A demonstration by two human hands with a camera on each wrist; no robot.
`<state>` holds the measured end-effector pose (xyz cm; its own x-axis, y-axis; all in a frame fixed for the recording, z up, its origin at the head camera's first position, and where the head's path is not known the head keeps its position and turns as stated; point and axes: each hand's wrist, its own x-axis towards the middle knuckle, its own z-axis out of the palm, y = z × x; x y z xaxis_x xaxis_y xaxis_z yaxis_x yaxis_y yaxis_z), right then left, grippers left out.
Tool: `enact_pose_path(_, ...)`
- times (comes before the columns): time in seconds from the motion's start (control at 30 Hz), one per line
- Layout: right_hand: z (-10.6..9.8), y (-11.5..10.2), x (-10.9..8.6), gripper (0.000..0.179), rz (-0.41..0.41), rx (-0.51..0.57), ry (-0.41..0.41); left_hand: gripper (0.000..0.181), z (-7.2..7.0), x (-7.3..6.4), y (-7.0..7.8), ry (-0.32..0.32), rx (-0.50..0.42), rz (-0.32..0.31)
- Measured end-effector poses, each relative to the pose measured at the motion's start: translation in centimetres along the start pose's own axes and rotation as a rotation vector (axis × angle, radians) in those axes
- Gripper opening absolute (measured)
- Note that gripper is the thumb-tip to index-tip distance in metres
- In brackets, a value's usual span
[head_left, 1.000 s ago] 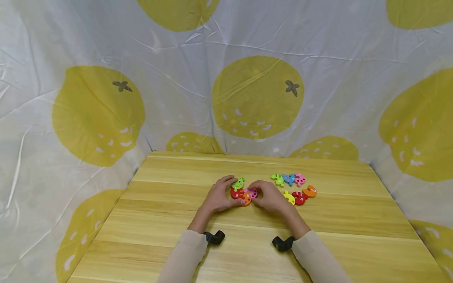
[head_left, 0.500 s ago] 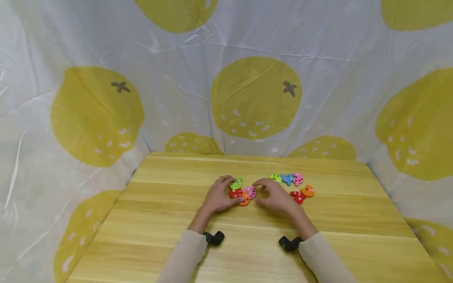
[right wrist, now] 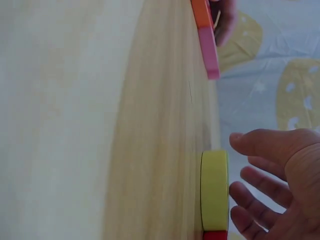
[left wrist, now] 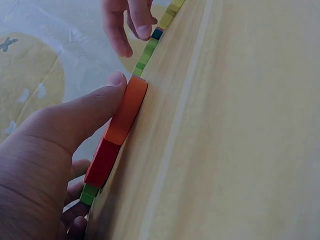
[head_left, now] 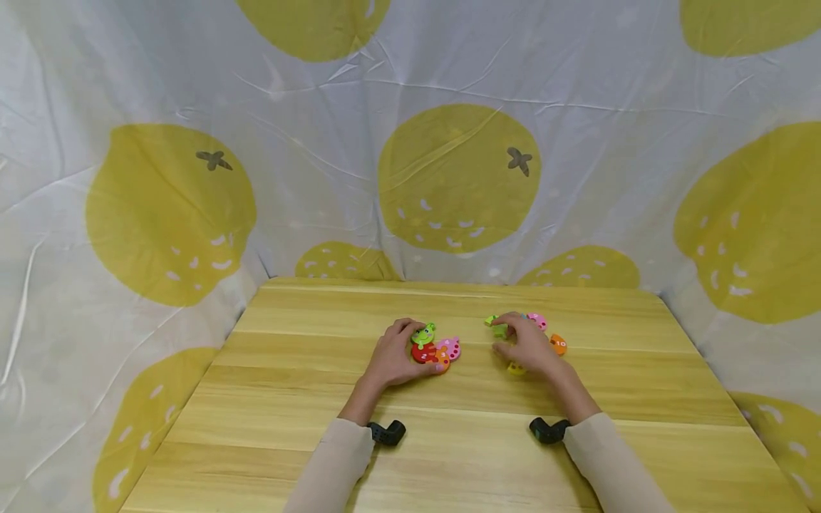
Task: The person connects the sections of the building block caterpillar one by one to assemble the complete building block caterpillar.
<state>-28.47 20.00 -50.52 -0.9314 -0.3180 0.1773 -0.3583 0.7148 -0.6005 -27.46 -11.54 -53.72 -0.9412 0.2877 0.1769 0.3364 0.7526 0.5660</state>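
My left hand (head_left: 393, 355) holds a joined group of numbered puzzle pieces, fingers by the green smiling head piece (head_left: 423, 335) and thumb on the orange 3 piece (head_left: 444, 362). A red 2 piece (head_left: 420, 353) and a pink 4 piece (head_left: 452, 347) belong to this group. My right hand (head_left: 531, 347) hovers over the other pieces with fingers loosely bent and nothing between them. Below it show parts of a green piece (head_left: 490, 320) and a yellow piece (head_left: 516, 369). In the right wrist view, the thumb is apart from the yellow piece (right wrist: 214, 190).
Beyond the right hand lie a pink piece (head_left: 538, 320) and an orange 10 piece (head_left: 559, 345); the hand hides others. The wooden table (head_left: 308, 456) meets a lemon-print curtain (head_left: 321, 178) at its back and sides.
My right hand has left the pink 4 piece and moved right, over the other pieces. My left hand has stayed at the joined group.
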Motion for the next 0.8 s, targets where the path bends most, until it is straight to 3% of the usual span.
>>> enact_pose_path(0.47, -0.3, 1.4, 1.6, 0.062, 0.056, -0.023, -0.082, 0.095, 0.0, 0.0, 0.0, 0.003, -0.006, 0.010)
enact_pose_path(0.8, -0.3, 1.3, 2.2, 0.056, 0.059, -0.054, -0.122, 0.099, -0.2, 0.0, 0.1, -0.014, -0.006, -0.001)
